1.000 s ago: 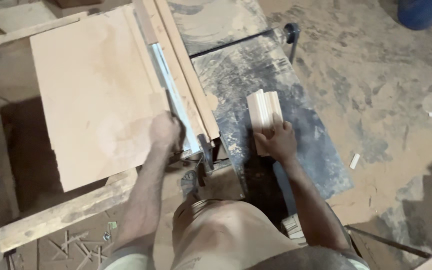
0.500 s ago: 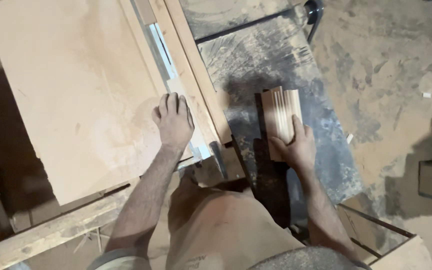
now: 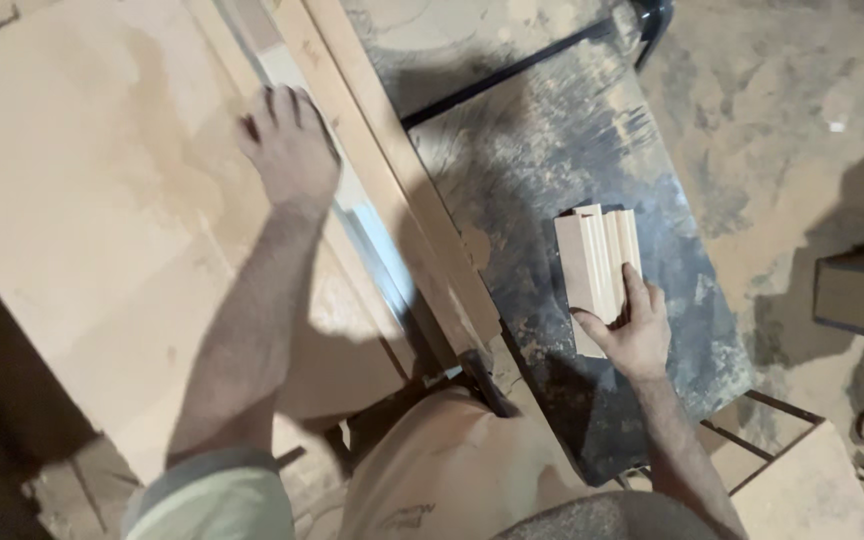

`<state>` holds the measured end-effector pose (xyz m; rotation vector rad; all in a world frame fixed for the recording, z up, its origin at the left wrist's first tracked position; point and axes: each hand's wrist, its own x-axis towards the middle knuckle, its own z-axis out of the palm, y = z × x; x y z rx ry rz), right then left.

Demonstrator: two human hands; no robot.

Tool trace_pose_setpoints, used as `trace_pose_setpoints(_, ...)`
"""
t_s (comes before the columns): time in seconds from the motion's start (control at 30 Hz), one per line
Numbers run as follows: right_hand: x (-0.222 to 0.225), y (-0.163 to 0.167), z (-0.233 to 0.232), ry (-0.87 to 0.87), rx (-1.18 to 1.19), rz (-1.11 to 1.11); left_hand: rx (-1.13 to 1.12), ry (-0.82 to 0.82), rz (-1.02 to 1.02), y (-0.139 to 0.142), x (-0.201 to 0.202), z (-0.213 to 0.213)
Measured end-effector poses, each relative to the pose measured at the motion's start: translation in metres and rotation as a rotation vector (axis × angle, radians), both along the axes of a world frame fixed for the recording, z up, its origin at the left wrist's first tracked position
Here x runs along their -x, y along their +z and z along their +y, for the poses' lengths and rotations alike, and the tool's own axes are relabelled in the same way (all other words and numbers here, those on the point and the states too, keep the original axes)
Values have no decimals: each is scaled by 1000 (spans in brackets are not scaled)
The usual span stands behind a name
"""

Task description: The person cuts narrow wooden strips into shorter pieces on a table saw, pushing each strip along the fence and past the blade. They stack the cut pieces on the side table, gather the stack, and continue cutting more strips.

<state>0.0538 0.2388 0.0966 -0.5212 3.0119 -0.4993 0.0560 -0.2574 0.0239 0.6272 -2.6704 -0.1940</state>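
Note:
My left hand (image 3: 289,145) lies flat, fingers spread, on a large pale wooden board (image 3: 102,230), right beside a long metal ruler (image 3: 377,240) and wooden strips (image 3: 402,190) along the board's right edge. My right hand (image 3: 629,328) holds the near end of a small stack of pale moulded wood pieces (image 3: 597,262), which rests on a dark dusty metal table top (image 3: 552,150).
Sawdust covers the floor (image 3: 772,130) to the right. A dark box (image 3: 862,295) stands at the right edge, with a pale block (image 3: 802,490) at the lower right. A black metal frame (image 3: 652,20) edges the table's far end.
My left hand has slid forward along the board beside the ruler, arm stretching out. The right hand stays on the wood pieces. The view has moved closer.

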Motion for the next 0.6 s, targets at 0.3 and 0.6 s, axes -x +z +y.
trace_pose_setpoints(0.3,-11,18,-25,-69,-42,-26,-25,-52,6,31,89,-138)
trace_pose_setpoints(0.6,-19,13,-19,-177,34,-88,-1070,-524,229,39,49,108)
